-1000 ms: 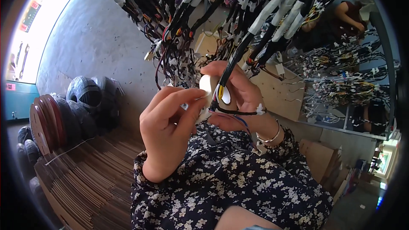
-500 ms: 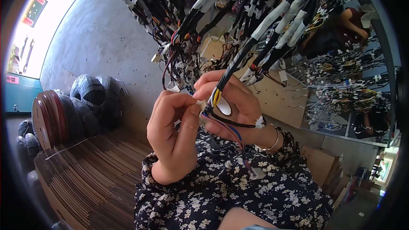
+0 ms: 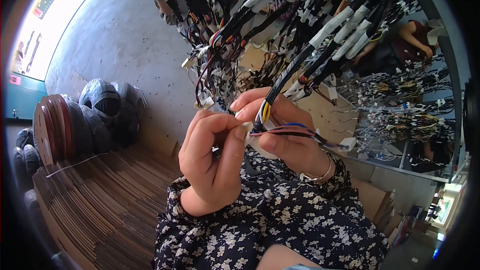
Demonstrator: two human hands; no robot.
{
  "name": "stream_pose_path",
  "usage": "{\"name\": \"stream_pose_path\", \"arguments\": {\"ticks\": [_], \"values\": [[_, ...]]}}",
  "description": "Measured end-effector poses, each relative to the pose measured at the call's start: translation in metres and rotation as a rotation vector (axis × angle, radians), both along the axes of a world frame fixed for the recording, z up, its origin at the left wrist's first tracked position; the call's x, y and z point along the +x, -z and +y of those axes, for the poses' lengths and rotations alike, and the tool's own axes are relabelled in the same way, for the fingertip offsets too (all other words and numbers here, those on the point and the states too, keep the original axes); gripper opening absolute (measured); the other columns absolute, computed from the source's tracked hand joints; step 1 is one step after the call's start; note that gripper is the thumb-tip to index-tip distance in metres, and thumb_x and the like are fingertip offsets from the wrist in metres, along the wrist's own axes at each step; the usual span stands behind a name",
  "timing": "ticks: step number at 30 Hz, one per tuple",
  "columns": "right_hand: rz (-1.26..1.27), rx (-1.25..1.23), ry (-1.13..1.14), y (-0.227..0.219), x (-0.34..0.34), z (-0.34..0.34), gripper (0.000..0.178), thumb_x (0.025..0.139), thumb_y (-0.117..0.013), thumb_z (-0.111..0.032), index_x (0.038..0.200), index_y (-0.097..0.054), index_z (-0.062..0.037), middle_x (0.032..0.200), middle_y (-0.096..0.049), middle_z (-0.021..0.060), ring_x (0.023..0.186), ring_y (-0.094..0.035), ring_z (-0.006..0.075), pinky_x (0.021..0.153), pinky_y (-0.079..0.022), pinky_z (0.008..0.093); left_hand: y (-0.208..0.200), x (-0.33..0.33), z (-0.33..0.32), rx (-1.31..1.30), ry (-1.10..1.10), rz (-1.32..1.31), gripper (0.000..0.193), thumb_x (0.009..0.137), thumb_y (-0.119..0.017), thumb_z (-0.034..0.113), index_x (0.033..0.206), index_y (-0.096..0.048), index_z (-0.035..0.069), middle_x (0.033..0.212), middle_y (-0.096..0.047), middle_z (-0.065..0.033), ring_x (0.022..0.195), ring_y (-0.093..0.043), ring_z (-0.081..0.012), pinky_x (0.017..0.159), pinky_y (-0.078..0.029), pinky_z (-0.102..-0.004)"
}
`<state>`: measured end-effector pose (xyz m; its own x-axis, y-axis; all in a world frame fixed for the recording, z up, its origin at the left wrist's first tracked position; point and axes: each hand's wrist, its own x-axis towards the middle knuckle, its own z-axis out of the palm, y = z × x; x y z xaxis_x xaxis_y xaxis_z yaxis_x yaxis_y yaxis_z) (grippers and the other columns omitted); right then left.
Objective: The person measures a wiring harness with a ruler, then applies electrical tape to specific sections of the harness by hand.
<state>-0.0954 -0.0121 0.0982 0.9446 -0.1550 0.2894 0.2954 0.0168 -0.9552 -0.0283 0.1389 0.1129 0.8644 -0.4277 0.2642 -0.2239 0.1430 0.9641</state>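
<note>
In front of my lap, a wire harness (image 3: 291,68) in black wrap comes down from the hanging bundles, with yellow and white wires bare at its end. My left hand (image 3: 211,162) is closed in a pinch on a bit of white tape beside the wrapped joint. My right hand (image 3: 295,154) is closed around the harness, its thumb pressing below the joint. From there a branch of pink, blue and black wires (image 3: 295,130) runs right to a white connector (image 3: 347,143). Under the right hand a white tape roll (image 3: 264,149) shows in part.
Dense wire bundles (image 3: 250,10) hang ahead. A rack with more harnesses (image 3: 400,120) stands at right, with a person (image 3: 412,40) behind it. At left are stacked cardboard sheets (image 3: 110,205), a brown reel (image 3: 47,130) and coils of black tubing (image 3: 102,97).
The pink and blue wire branch with its connector has swung from hanging down to lying rightward across my right hand. The right thumb now presses below the joint, and the tape roll is more hidden.
</note>
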Motion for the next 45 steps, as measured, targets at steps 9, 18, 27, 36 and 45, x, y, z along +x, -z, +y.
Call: {"name": "stream_pose_path", "arguments": {"ticks": [9,18,27,36,45], "values": [[-0.056,-0.064,-0.001,-0.002,0.001,0.003,0.055,0.096,-0.062,-0.046,0.121,-0.061,0.0035,0.13,-0.058,0.0216,0.121,-0.056,0.0271,0.104,-0.042,0.0414,0.001,-0.002,0.002,-0.105,-0.005,0.006,0.008,0.086,-0.062,-0.008,0.094,-0.062,-0.008,0.083,-0.058,-0.0088,0.068,-0.053,-0.0121,0.061,-0.041,-0.0231],[-0.11,-0.034,-0.024,-0.008,0.002,0.01,0.063,0.089,-0.074,-0.044,0.127,-0.058,0.0041,0.134,-0.052,0.0208,0.12,-0.056,0.0255,0.103,-0.043,0.0376,-0.003,-0.003,0.011,-0.16,0.062,-0.076,0.008,0.086,-0.062,-0.008,0.094,-0.061,-0.007,0.087,-0.06,-0.0095,0.071,-0.052,-0.0117,0.063,-0.04,-0.0233],[-0.224,-0.302,0.003,-0.019,0.004,0.002,0.063,0.092,-0.068,-0.048,0.126,-0.06,0.0034,0.127,-0.059,0.023,0.117,-0.06,0.0282,0.1,-0.046,0.0397,-0.003,-0.004,0.007,-0.174,0.014,-0.159,0.01,0.084,-0.061,-0.01,0.094,-0.061,-0.007,0.087,-0.06,-0.0105,0.071,-0.053,-0.0126,0.062,-0.042,-0.0232],[-0.214,-0.043,0.051,-0.005,0.005,0.013,0.042,0.092,-0.072,-0.03,0.118,-0.068,0.003,0.121,-0.066,0.0169,0.114,-0.063,0.029,0.1,-0.048,0.0394,-0.003,-0.006,0.009,-0.123,0.002,-0.199,0.011,0.084,-0.065,-0.011,0.094,-0.061,-0.007,0.085,-0.06,-0.01,0.067,-0.055,-0.0121,0.06,-0.043,-0.0221],[-0.144,0.078,-0.074,-0.006,0.002,0.001,0.04,0.09,-0.072,-0.023,0.121,-0.068,0.0034,0.124,-0.065,0.0194,0.117,-0.062,0.0297,0.099,-0.049,0.0421,-0.004,-0.011,0.004,-0.13,-0.01,-0.096,0.011,0.084,-0.065,-0.01,0.095,-0.062,-0.007,0.084,-0.059,-0.0086,0.066,-0.054,-0.0107,0.059,-0.041,-0.0216]]}}
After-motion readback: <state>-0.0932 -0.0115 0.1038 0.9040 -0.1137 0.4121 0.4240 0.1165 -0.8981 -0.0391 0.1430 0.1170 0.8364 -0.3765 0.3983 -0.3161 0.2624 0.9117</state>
